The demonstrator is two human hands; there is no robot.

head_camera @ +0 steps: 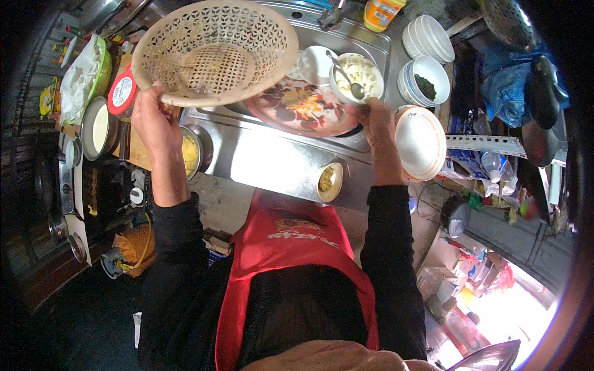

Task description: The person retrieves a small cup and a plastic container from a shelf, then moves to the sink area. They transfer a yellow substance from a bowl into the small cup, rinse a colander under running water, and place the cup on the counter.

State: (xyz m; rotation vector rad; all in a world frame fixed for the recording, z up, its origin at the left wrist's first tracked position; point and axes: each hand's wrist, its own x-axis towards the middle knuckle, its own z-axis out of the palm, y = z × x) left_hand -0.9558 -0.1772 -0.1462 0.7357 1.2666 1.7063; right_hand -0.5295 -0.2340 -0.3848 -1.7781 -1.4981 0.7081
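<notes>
My left hand (155,116) grips the near left rim of a beige plastic colander (218,88), which is tilted and looks bare inside. At the near rim of a white bowl (336,88) my right hand (378,118) is closed, its fingertips partly hidden. Chopped pale food (352,69) fills this bowl, and a metal spoon (343,69) rests in it. Below the colander, a red patterned tray (269,109) lies across the sink with a heap of yellowish shreds (301,104) on it. The colander hides part of the tray and sink.
A small bowl of chopped food (329,182) stands on the steel counter (260,157). To the right are stacked white bowls (427,39), a bowl of dark greens (424,88) and a paper bowl (420,143). A red-lidded jar (123,95) and a pot (97,130) stand left.
</notes>
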